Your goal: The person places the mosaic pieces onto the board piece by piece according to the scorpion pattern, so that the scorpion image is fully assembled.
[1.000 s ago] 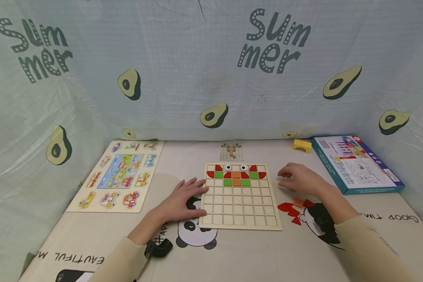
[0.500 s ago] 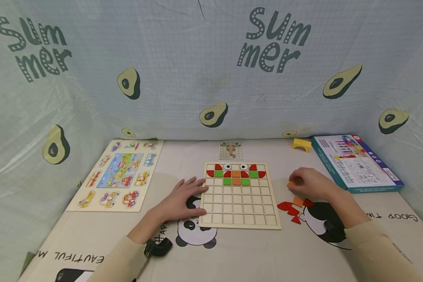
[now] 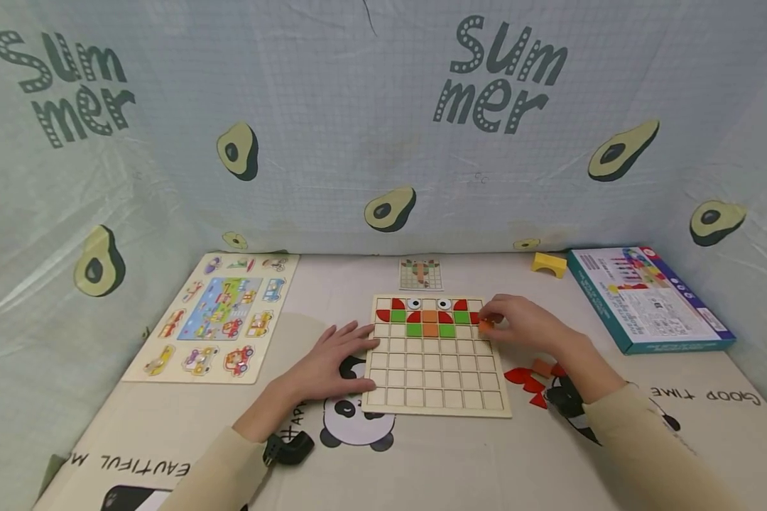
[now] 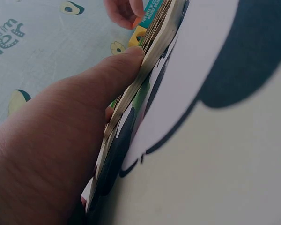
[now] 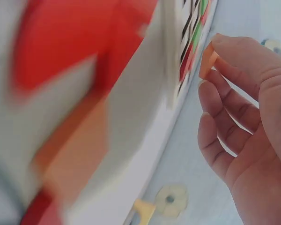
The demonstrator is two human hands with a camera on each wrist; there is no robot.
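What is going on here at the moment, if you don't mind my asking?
Someone is working on a wooden grid board with coloured pieces in its top three rows. The right grip pinches an orange piece near the board's upper right edge, while the left grip rests against the left edge. Loose red and orange pieces lie to the board's right, and a small pattern card lies just beyond it.

Red pieces (image 5: pixel 75 37), apparently several, only a blur in the right wrist view.
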